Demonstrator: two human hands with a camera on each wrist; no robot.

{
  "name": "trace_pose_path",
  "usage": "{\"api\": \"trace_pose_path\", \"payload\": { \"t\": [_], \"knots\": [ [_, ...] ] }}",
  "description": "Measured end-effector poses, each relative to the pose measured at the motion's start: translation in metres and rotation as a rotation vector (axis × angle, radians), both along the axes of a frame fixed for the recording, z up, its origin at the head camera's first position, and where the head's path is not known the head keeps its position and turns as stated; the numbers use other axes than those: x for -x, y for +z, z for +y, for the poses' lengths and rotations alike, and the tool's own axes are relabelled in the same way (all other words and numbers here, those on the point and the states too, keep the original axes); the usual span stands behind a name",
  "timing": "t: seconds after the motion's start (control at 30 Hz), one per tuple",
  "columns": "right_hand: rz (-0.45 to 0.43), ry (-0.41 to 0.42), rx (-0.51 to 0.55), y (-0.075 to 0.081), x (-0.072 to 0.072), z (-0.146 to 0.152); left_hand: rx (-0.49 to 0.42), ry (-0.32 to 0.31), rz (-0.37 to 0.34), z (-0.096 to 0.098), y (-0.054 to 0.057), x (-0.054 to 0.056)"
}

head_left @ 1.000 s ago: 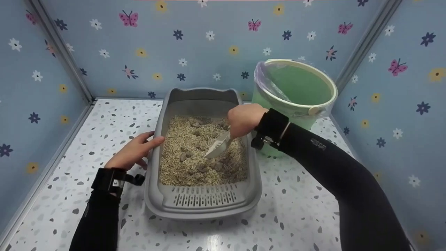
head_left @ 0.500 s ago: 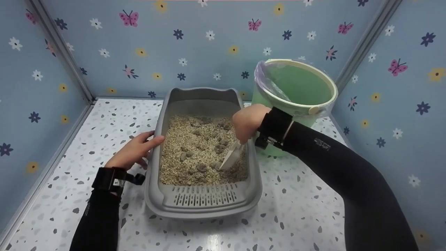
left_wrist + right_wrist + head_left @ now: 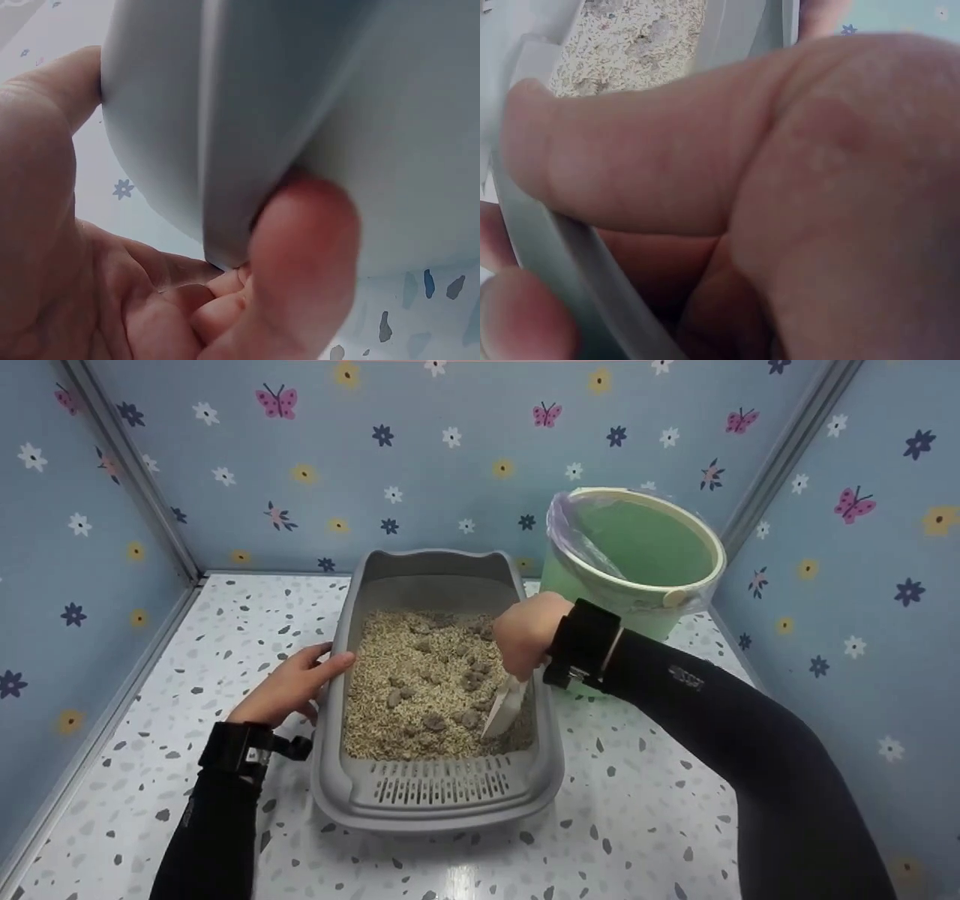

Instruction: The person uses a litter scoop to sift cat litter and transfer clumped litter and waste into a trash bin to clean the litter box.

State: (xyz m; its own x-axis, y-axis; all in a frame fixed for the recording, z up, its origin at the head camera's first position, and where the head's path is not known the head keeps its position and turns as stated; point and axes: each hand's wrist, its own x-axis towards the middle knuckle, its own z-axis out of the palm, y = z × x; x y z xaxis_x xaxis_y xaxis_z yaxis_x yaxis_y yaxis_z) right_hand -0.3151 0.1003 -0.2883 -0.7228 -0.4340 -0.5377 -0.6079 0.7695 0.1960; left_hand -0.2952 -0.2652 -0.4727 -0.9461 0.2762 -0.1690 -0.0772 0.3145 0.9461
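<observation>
A grey litter box (image 3: 553, 780) holds tan litter (image 3: 420, 660) with several grey-brown clumps (image 3: 433, 721). In the head view my left hand (image 3: 289, 686) grips its left rim. The left wrist view shows the thumb on one side of the grey rim (image 3: 247, 135), fingers curled beneath. My right hand (image 3: 529, 631) holds a pale litter scoop (image 3: 504, 711) by its handle, blade slanting down into the litter near the front right corner. In the right wrist view, the right thumb (image 3: 630, 161) lies along the handle; much of the scoop is hidden behind the hand.
A green bin (image 3: 622, 607) with a cream rim and a clear purple-tinted liner (image 3: 574, 529) stands behind and right of the litter box, close to the right forearm. Patterned blue panels (image 3: 450, 457) enclose the speckled white surface (image 3: 645, 810) on three sides.
My right hand has moved the scoop from mid-litter toward the front right, its blade now steeper. Clumps formerly behind the scoop show. My left hand stays on the rim.
</observation>
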Motion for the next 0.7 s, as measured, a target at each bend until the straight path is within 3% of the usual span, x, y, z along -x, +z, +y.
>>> {"api": "trace_pose_path", "payload": {
  "t": [0.2, 0.4, 0.7],
  "knots": [
    [0.021, 0.067, -0.043, -0.015, -0.001, 0.002, -0.005, 0.005, -0.012, 0.0, 0.002, 0.0],
    [0.103, 0.076, -0.003, -0.031, -0.002, 0.009, 0.014, 0.007, -0.027, 0.0, 0.003, -0.002],
    [0.174, 0.117, 0.031, -0.037, -0.008, 0.014, 0.046, -0.024, -0.05, 0.0, 0.008, -0.006]
  ]
}}
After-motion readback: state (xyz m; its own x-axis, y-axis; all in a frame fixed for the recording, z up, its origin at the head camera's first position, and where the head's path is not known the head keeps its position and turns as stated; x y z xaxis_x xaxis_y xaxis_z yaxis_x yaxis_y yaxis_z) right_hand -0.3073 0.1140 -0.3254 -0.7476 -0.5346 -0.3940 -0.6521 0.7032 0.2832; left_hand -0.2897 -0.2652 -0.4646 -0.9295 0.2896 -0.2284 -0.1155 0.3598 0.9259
